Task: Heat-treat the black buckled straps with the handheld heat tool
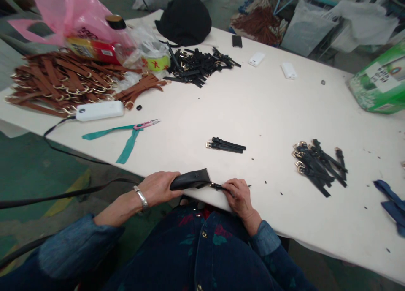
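My left hand [160, 184] is wrapped round a black handheld tool [191, 180], shaped like a hair clipper, at the table's front edge. Its flat end points right, towards a small black buckle strap [217, 186]. Fingers of my right hand [238, 194] pinch that strap; whether its buckle touches the tool is too small to tell. Just beyond my hands lies a short row of black buckle straps [227, 145]. A looser pile of such straps [318, 164] sits to the right.
At left are brown leather straps [69, 77], a white power bank [99, 110] and thread snips [147, 124] with green cloth strips. More black straps [199, 65] lie behind, near a black cap [185, 20]. A green bag [384, 77] stands far right. Dark cords run off left.
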`<state>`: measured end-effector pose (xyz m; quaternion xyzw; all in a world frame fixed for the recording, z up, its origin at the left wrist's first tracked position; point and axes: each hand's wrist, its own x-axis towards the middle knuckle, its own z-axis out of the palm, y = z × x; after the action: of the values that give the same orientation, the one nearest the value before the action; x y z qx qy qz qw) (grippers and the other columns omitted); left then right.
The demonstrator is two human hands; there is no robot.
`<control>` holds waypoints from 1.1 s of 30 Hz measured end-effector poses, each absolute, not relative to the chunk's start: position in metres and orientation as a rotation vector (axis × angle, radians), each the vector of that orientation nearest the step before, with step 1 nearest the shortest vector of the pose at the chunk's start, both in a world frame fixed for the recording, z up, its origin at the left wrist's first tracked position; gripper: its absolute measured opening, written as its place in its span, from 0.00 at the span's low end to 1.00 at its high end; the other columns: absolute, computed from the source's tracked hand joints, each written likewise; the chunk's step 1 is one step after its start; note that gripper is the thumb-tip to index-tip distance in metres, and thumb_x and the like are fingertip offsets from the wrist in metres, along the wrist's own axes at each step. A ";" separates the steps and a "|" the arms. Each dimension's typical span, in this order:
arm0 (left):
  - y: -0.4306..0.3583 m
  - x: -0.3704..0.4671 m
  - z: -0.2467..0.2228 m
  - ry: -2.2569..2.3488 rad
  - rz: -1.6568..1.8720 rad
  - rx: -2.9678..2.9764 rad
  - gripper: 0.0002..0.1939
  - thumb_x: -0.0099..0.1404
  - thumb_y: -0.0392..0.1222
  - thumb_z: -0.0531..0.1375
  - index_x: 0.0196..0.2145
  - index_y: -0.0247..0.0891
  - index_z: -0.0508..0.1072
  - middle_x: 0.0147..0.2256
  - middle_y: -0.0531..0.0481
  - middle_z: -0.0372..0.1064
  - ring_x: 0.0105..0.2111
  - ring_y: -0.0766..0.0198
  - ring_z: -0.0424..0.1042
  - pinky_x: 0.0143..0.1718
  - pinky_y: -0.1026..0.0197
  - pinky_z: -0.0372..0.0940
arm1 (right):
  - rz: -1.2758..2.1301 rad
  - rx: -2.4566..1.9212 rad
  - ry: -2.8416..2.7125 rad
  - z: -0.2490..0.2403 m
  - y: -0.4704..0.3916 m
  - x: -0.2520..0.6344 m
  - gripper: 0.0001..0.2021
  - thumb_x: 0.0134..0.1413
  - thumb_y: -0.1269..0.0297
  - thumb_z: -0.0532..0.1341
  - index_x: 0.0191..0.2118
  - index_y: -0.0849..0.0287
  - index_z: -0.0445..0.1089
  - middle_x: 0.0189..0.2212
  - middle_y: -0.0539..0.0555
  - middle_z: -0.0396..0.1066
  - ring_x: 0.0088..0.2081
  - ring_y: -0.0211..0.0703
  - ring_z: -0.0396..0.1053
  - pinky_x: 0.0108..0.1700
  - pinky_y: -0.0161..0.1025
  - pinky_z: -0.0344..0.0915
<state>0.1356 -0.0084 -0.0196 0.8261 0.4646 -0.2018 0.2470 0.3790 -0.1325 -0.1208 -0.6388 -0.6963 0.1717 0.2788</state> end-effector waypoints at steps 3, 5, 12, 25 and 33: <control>-0.012 0.136 -0.014 1.254 -0.590 2.238 0.19 0.51 0.56 0.53 0.36 0.44 0.68 0.31 0.49 0.71 0.32 0.58 0.69 0.29 0.62 0.58 | 0.479 -1.700 -1.858 -0.122 -0.136 0.379 0.08 0.51 0.69 0.55 0.34 0.54 0.71 0.32 0.52 0.68 0.35 0.39 0.63 0.40 0.39 0.55; -0.014 0.136 -0.011 1.230 -0.612 2.231 0.19 0.50 0.56 0.53 0.35 0.43 0.68 0.30 0.49 0.71 0.32 0.58 0.69 0.29 0.62 0.58 | 0.492 -1.686 -1.879 -0.121 -0.138 0.380 0.08 0.51 0.68 0.56 0.35 0.53 0.71 0.33 0.52 0.69 0.36 0.39 0.63 0.39 0.39 0.55; -0.025 0.138 -0.015 1.152 -0.668 2.251 0.19 0.51 0.58 0.52 0.33 0.42 0.68 0.29 0.48 0.71 0.31 0.58 0.69 0.29 0.61 0.59 | 0.492 -1.626 -1.980 -0.121 -0.143 0.384 0.09 0.52 0.68 0.54 0.35 0.52 0.71 0.34 0.52 0.69 0.36 0.40 0.63 0.37 0.38 0.55; -0.045 0.168 -0.010 1.126 -0.695 2.469 0.19 0.55 0.55 0.48 0.36 0.40 0.66 0.31 0.43 0.70 0.33 0.53 0.69 0.32 0.55 0.61 | 0.455 -1.594 -1.928 -0.128 -0.142 0.388 0.06 0.52 0.68 0.55 0.31 0.55 0.69 0.27 0.52 0.68 0.32 0.39 0.63 0.36 0.37 0.57; -0.039 0.182 -0.013 1.119 -0.671 2.415 0.18 0.54 0.55 0.49 0.35 0.41 0.68 0.32 0.44 0.71 0.33 0.54 0.70 0.32 0.56 0.62 | 0.469 -1.505 -1.893 -0.131 -0.143 0.389 0.06 0.52 0.70 0.54 0.28 0.58 0.66 0.26 0.52 0.67 0.31 0.38 0.63 0.35 0.36 0.59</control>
<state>0.1816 -0.0385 -0.0126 0.8627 0.3996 -0.2395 0.1970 0.3890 -0.1427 -0.1309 -0.5761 -0.7246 0.1794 0.3329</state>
